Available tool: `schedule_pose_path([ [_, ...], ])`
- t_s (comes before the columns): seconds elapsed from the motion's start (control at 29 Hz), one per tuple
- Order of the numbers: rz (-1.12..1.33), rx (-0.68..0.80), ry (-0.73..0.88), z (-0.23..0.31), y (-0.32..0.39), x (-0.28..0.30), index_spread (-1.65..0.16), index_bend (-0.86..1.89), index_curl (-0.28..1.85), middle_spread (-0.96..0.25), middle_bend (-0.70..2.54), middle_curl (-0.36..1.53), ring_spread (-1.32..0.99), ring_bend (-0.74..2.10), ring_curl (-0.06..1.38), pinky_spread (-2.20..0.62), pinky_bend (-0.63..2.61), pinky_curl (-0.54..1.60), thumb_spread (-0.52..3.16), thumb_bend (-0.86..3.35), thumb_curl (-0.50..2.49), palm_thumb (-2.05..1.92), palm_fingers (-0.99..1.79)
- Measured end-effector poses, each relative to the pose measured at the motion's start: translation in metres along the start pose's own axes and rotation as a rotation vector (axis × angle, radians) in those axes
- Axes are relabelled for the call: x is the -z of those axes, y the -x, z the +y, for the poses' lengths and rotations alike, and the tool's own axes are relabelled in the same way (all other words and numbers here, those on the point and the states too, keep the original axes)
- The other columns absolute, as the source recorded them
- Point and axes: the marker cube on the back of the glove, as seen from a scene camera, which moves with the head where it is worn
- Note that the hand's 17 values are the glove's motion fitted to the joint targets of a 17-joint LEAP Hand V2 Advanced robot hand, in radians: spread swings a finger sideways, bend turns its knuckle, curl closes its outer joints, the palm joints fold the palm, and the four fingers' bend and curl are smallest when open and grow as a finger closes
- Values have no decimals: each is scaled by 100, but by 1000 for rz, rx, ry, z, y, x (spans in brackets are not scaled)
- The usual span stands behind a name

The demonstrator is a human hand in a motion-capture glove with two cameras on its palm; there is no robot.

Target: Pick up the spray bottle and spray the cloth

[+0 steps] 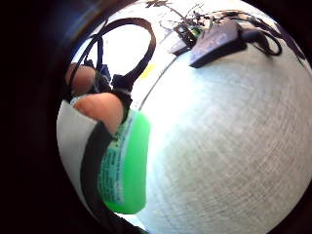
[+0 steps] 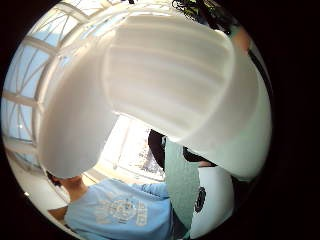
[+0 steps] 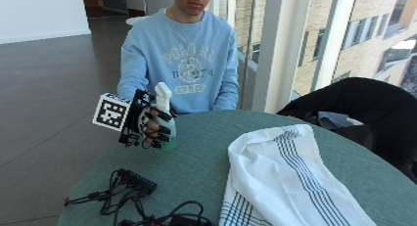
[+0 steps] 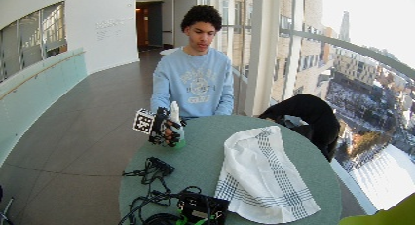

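right hand: fingers curled round bottle | bottle upright, just above table edge | cloth lies flat at 4 o'clock of it, well apart | nozzle direction unclear

The outside view looks across the round tabletop toward the seated person from close by; the wide outside view faces likewise from farther back and higher. Both palm views sit against the spray bottle, one also seeing tabletop, the other the windows.
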Motion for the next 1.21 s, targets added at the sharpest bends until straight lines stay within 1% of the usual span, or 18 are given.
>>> schedule_pose_path([
  [0.31,119,-3,191,-58,59,-27,-31,15,31,-8,15,38,-6,53,38,16,29,34,78,0,51,101,102],
  [0.55,253,-98,383,-100,85,-60,-30,15,33,-8,14,36,-6,55,39,15,29,35,75,-2,54,101,104],
  [0.76,354,-170,526,-118,91,-95,-29,15,35,-8,14,35,-5,56,39,14,30,36,74,-3,56,100,105],
  [1.0,423,-229,608,-130,88,-123,-29,14,36,-8,14,34,-4,57,40,14,30,36,74,-3,58,99,105],
  [1.21,437,-216,612,-132,86,-130,-28,14,36,-8,14,34,-4,59,40,14,30,37,74,-3,59,98,106],
])
